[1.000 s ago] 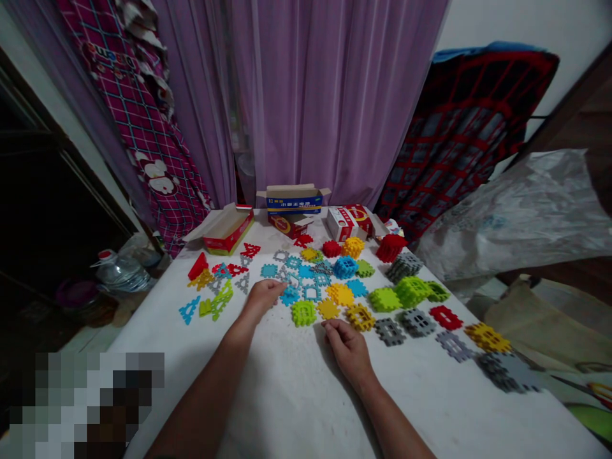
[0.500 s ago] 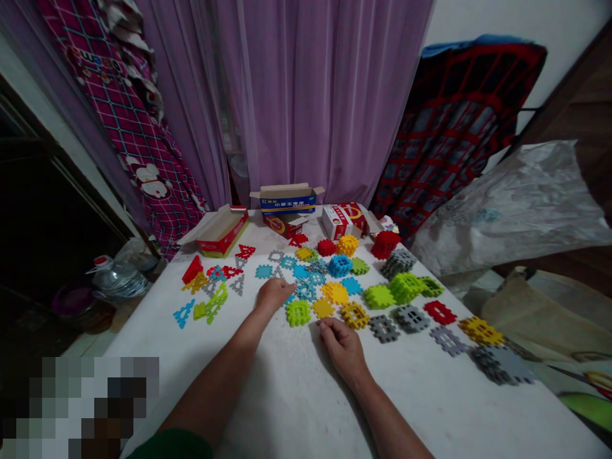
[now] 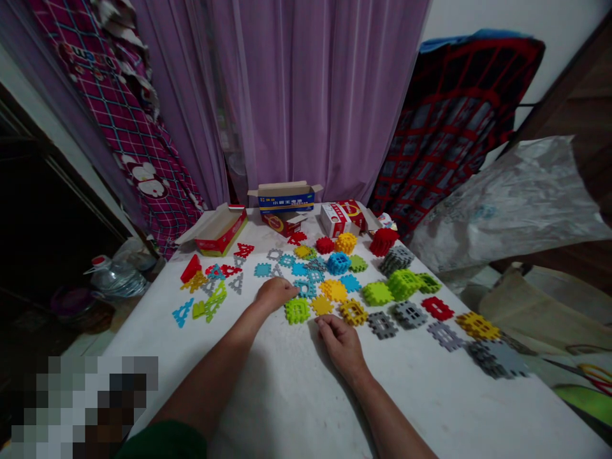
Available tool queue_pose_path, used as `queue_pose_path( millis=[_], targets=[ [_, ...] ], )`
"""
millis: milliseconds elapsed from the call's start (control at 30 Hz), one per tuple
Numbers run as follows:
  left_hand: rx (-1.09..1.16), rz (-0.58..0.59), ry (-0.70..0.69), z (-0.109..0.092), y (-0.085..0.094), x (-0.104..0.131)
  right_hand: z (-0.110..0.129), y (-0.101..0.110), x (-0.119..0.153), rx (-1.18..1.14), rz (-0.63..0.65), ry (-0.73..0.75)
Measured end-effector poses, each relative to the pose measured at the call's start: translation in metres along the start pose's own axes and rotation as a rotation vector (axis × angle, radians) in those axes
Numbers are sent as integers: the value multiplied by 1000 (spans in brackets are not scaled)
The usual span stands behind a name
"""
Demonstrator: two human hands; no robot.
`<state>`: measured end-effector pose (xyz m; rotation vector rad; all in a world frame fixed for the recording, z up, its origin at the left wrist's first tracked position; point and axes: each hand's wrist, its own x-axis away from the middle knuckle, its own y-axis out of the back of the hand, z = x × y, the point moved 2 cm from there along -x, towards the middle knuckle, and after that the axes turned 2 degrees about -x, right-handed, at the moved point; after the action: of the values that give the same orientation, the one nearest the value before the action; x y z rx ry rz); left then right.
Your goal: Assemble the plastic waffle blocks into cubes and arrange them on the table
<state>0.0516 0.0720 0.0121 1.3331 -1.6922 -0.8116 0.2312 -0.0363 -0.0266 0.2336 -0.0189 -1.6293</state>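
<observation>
My left hand (image 3: 276,293) is closed in a pinch at the edge of a blue square interlocking tile (image 3: 306,289), in the middle of the table. Close to it lie a lime green tile (image 3: 297,311) and a flat blue tile (image 3: 262,270). My right hand (image 3: 338,339) rests on the table with its fingers curled together, and nothing shows in them. Just beyond its fingertips are a yellow tile (image 3: 322,305) and a yellow windowed tile (image 3: 354,312).
Stacked tiles line the right side, including a grey stack (image 3: 497,359) and a green stack (image 3: 404,284). Triangular pieces (image 3: 215,302) lie to the left. Along the back stand a red open box (image 3: 222,233), a blue box (image 3: 287,200) and a white-red box (image 3: 336,220).
My left hand has shifted slightly, and the blue tile at its fingertips now lies flatter and shows more clearly. The right hand stays in place. The view has tilted a little.
</observation>
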Motion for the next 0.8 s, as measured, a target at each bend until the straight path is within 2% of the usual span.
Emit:
queue_pose_path(
  millis=[267,467,633,800],
  targets=[
    [-32,-4,-87,8,13,-9,1,-1,0,-16,-6,-15],
    [-147,9,-282,5,16,-16,2,0,0,7,-1,-13],
    [-203,87,-323,2,19,-23,4,0,0,-6,0,-21],
    [-183,100,-346,3,17,-28,3,0,-1,-16,-8,-32]
  ],
)
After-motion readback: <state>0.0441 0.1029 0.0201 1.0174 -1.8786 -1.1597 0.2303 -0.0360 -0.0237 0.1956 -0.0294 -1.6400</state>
